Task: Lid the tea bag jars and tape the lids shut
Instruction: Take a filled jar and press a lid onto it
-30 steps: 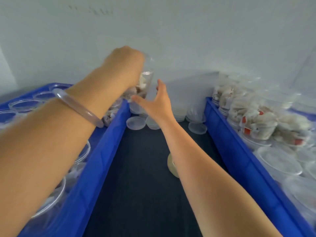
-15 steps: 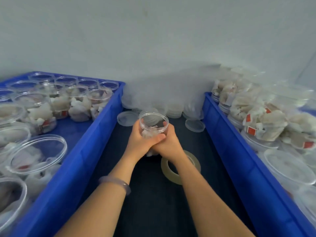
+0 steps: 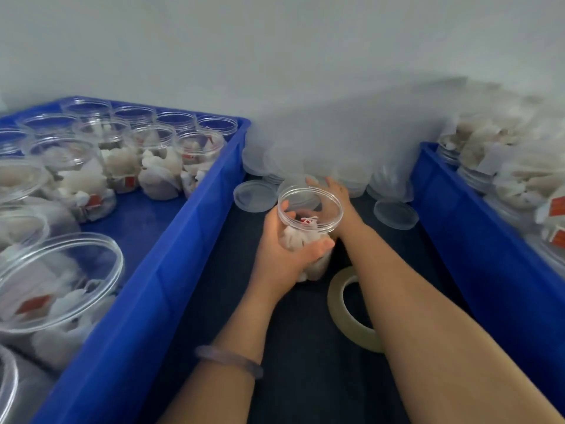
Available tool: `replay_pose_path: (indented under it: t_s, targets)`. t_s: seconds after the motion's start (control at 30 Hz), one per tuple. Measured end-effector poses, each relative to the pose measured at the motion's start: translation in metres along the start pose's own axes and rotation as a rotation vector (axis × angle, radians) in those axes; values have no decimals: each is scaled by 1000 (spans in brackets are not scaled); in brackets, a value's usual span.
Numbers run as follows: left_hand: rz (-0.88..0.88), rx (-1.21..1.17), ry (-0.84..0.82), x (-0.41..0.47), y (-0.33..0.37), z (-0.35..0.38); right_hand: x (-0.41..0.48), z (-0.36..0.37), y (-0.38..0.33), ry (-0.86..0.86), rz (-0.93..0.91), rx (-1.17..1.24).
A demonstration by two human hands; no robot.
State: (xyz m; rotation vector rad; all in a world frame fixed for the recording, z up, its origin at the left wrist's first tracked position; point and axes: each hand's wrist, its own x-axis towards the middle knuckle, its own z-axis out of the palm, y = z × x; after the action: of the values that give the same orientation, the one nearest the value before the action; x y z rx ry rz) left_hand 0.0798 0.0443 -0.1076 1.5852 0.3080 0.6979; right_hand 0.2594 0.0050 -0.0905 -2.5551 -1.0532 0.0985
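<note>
Head view (the only one).

The jar (image 3: 318, 229) stands open-mouthed on the dark surface (image 3: 305, 387) between the two blue crates, tea bags inside, no lid on it yet. The left hand (image 3: 284, 255) wraps around its near side, thumb across the front, fingers curled behind the wall. The right hand (image 3: 334, 195) reaches past the jar toward the stacks of lids (image 3: 305, 160) at the wall, fingers extended. Whether it already touches or pinches a lid cannot be told (motion blur, and the jar rim hides part of it).

Two loose lids lie flat on the surface: one lid (image 3: 255, 195) just left of the jar, another lid (image 3: 396, 214) well to its right. The tape roll (image 3: 334, 304) lies near the jar, partly under the right forearm.

The left crate (image 3: 183, 240) holds many unlidded jars (image 3: 195, 151) of tea bags. The right crate (image 3: 458, 209) holds jars too blurred to judge.

Risks, as judgement:
- The lids are thin and nested, so a blind pull may lift two at once or topple a stack.
- A tea bag tag sits high near the rim and could get trapped under the lid, leaving it unseated.
- The forearm may drag the tape roll as it draws back.
</note>
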Motion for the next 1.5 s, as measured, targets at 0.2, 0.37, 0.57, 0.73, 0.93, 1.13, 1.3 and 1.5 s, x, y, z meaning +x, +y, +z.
replay_pose_path:
  t_s: [0.2,0.37,0.57,0.73,0.93,1.13,1.3,1.5]
  targets:
    - [33,18,-8,2,-3,0,14,5,2,81,-93,-146]
    - [27,-3,2,1,-1,2,-13,-20,3,127,-42,325]
    - [19,10,-4,-4,3,2,-36,-27,8,72,-3,228]
    - [14,-16,7,-3,4,2,-63,-52,-3,409,75,535]
    - [4,-19,-3,-7,9,2,-115,-83,-27,113,-185,471]
    - [-19,20,-108,-32,19,-5,-138,-88,-53,4,-300,303]
    - [-22,113,-121,-54,17,-12,-152,-78,-64,-66,-419,139]
    - [26,234,-119,-46,21,-4,-159,-60,-72,128,-279,169]
